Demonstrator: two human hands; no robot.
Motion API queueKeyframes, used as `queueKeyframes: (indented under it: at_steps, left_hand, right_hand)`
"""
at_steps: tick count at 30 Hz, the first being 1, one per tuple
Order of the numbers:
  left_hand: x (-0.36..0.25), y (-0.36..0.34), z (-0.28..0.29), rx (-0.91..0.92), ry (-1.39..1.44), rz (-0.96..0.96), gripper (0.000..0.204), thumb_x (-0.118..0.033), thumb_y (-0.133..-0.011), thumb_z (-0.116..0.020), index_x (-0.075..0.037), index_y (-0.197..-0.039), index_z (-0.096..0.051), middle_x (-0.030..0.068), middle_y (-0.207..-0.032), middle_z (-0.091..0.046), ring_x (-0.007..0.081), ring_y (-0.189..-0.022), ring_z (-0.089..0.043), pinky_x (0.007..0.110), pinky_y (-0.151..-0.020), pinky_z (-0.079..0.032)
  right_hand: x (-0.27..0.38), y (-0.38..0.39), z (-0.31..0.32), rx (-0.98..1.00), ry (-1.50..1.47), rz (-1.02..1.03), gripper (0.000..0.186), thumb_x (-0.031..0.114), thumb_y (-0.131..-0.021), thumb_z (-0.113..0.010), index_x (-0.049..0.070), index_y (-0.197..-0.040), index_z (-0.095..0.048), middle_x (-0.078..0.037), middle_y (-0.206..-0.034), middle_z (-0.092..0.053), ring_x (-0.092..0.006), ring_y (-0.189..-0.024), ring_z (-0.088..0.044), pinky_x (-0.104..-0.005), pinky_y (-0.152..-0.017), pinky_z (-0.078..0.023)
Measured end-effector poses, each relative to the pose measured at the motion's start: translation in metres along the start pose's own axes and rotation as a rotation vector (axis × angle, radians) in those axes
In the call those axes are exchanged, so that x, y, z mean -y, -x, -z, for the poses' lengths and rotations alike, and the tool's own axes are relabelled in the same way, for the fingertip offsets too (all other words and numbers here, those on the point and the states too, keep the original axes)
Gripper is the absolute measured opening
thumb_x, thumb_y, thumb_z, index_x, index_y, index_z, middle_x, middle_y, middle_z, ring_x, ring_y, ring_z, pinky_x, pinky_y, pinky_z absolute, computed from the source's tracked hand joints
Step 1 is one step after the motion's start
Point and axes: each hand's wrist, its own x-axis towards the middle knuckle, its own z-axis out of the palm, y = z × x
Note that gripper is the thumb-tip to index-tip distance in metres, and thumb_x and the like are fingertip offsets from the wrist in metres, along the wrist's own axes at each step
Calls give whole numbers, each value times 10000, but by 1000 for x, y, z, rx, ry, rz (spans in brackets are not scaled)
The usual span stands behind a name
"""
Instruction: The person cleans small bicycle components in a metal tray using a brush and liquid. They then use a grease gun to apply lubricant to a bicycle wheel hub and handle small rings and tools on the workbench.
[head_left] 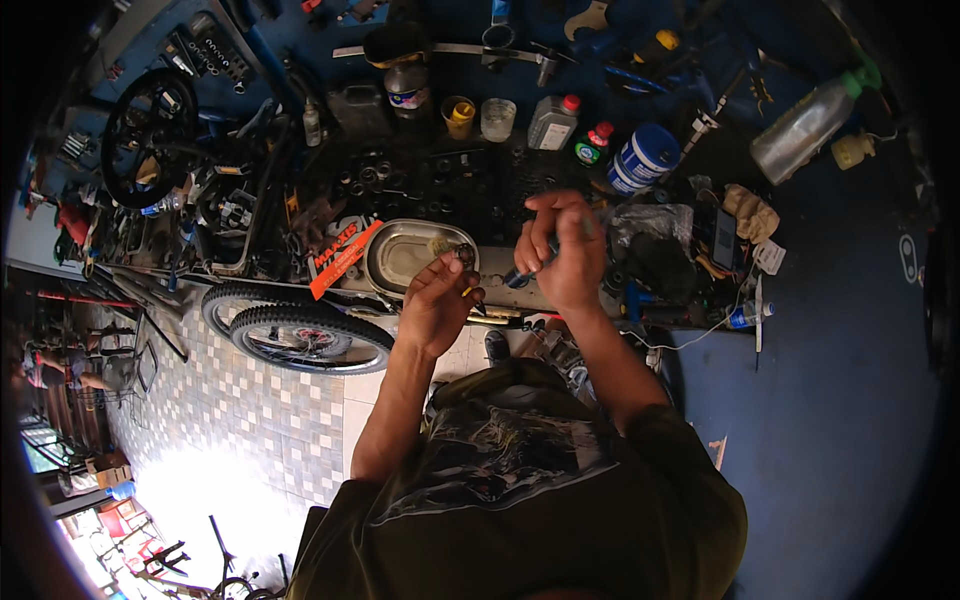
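Observation:
My left hand (437,302) is closed, pinching a small dark metal part (463,254) between thumb and fingertips above the right end of an oval metal tray (374,262). A thin piece with a yellow band (470,292) sticks out below its fingers; its kind cannot be made out. My right hand (568,256) is raised over the bench edge, fingers curled. A dark blue, rod-like thing (517,278) juts from under them toward the left hand, its other end hidden by the palm. The tray holds shallow, murky liquid with a yellowish lump (438,244) in it.
An orange strip (345,262) lies beside the tray. Dark loose parts (372,172) cover the bench. Behind stand a grey bottle (553,123), a blue-and-white tub (643,158) and cups (497,119). Bicycle wheels (310,338) lean below the bench at left. A white cable (690,343) hangs at right.

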Motion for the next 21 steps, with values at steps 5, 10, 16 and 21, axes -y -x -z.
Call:
queueKeyframes:
  at_steps: [5, 10, 16, 21]
  left_hand:
    - [6, 1, -6, -33, 78, 16, 170, -239, -984, -668, -98, -1079, -671, -3, -1070, -653, 158, -911, -563, 346, -805, -450]
    - [3, 6, -16, -2, 58, 4, 162, -225, -992, -656, -95, -1087, -673, 1, -1074, -656, 155, -910, -555, 343, -808, -446]
    - [2, 9, -22, -28, 71, -8, 157, -211, -992, -658, -90, -1090, -673, 2, -1069, -655, 145, -903, -551, 335, -801, -437]
    - [1, 10, -26, -39, 76, -17, 148, -204, -990, -662, -92, -1085, -673, 0, -1066, -654, 138, -891, -548, 331, -792, -429]
  right_hand:
    - [14, -11, -23, 112, -201, 121, 774, 692, -1015, -253, -19, -1077, -553, -18, -547, -415, -130, -454, -398, -294, -463, -384]
    - [16, -14, -31, 157, -195, 150, 553, 470, -1039, -275, -17, -1022, -535, -29, -495, -383, -131, -413, -359, -302, -442, -371]
    - [10, -13, -32, 203, -212, 168, 484, 412, -1034, -308, -21, -995, -521, -40, -482, -389, -139, -395, -345, -308, -434, -363]
    - [10, -11, -26, 268, -196, 144, 439, 421, -1027, -323, 22, -1019, -506, -45, -503, -399, -156, -416, -346, -335, -450, -344]
